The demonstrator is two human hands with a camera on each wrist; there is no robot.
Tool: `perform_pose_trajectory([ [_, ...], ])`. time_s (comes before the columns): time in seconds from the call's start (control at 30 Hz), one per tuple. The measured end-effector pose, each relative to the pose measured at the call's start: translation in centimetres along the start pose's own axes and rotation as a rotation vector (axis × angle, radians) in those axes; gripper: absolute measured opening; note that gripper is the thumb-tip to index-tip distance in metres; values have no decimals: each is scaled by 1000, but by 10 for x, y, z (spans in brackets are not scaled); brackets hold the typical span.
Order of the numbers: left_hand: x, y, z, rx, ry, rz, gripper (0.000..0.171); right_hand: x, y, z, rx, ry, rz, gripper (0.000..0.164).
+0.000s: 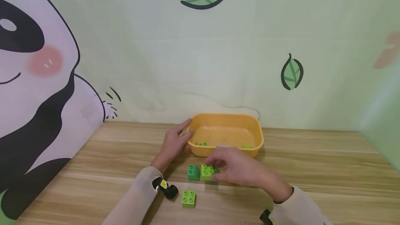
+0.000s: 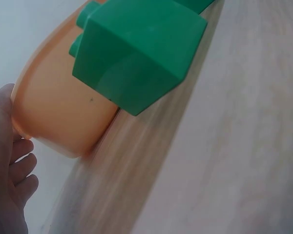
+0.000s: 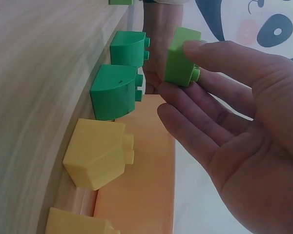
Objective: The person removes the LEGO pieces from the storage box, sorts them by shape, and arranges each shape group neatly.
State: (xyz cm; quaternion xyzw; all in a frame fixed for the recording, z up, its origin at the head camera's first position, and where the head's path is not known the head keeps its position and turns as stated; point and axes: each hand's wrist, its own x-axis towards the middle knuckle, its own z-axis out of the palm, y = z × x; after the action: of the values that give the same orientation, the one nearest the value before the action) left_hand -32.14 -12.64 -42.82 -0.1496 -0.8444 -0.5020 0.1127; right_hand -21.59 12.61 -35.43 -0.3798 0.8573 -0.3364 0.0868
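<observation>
Hands apart: my right hand (image 1: 239,167) pinches a light green block (image 1: 206,173) on my side of the orange tub (image 1: 225,122); my left hand (image 1: 172,143) touches its left end.
Head view: the tub's near wall half-hides the small pieces (image 1: 203,144) inside. Left wrist: a dark green block (image 2: 136,53) blocks part of the tub; my left hand is cut off, and I cannot tell whether it grips. Right wrist: two yellow blocks (image 3: 95,151) stand before the tub, one cropped.
</observation>
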Motion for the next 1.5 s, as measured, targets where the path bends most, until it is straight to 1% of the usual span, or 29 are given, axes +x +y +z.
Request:
perform_pose_trajectory([
  [0.17, 0, 1, -1, 4, -5, -9, 52, -1, -1, 1, -14, -7, -59, 31],
  [0.27, 1, 1, -1, 9, 0, -2, 51, -1, -1, 1, -27, -10, -89, 31],
  [0.4, 2, 0, 0, 12, 9, 9, 50, -1, -2, 0, -28, -33, -67, 31],
  [0.5, 3, 0, 1, 5, 6, 8, 51, -2, -3, -1, -5, -69, -27, 32],
  [0.63, 3, 0, 1, 1, 0, 6, 51, -3, -3, 0, 10, -99, 4, 32],
  [1.03, 1, -1, 1, 9, 3, 2, 51, -6, -4, 5, -15, -119, -38, 31],
  [1.5, 0, -1, 1, 14, 2, 3, 52, -7, -4, 9, 26, -207, 30, 31],
])
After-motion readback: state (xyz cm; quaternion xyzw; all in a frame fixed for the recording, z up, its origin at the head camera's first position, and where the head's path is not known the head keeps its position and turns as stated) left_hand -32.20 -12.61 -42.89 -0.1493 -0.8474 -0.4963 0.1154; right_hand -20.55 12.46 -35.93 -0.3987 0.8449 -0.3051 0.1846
